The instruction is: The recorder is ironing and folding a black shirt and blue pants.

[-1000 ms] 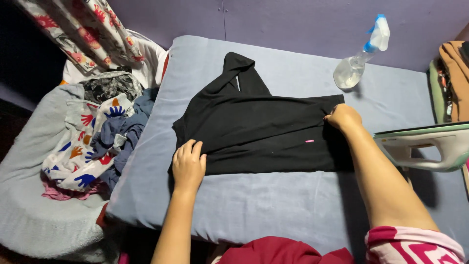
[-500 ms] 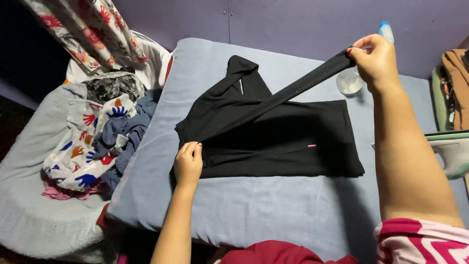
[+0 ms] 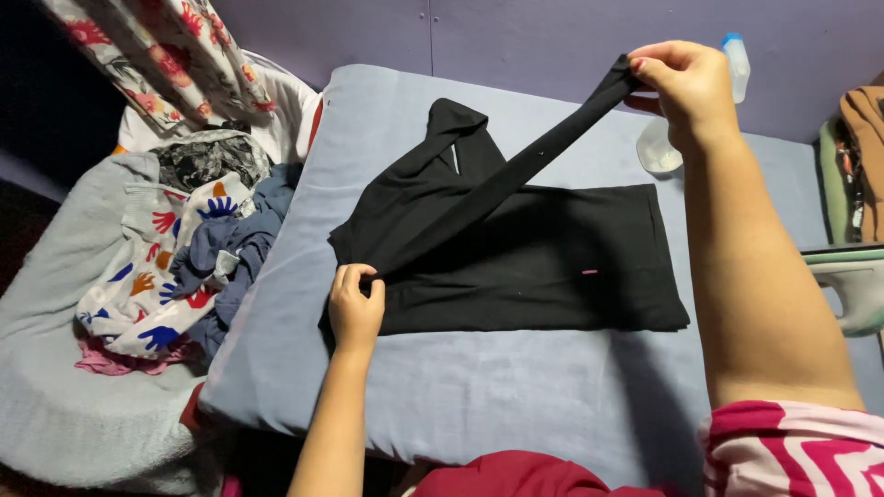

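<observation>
A black hooded garment (image 3: 516, 267) lies flat on the blue-grey padded board (image 3: 460, 405), hood toward the wall. My right hand (image 3: 686, 87) is raised at the upper right, pinching the cuff of the black sleeve (image 3: 516, 175), which stretches taut as a diagonal band down to the left. My left hand (image 3: 357, 308) grips the garment's lower-left edge where the sleeve starts, pressing it to the board.
A heap of printed and grey clothes (image 3: 175, 258) lies left of the board. A clear spray bottle (image 3: 737, 69) stands at the far right behind my hand. An iron (image 3: 852, 285) rests at the right edge, beside folded brown cloth (image 3: 866, 156).
My right hand took the sleeve end from the garment's right side and lifted it up toward the wall, pulling it taut. My left hand went from lying flat to gripping the lower-left edge.
</observation>
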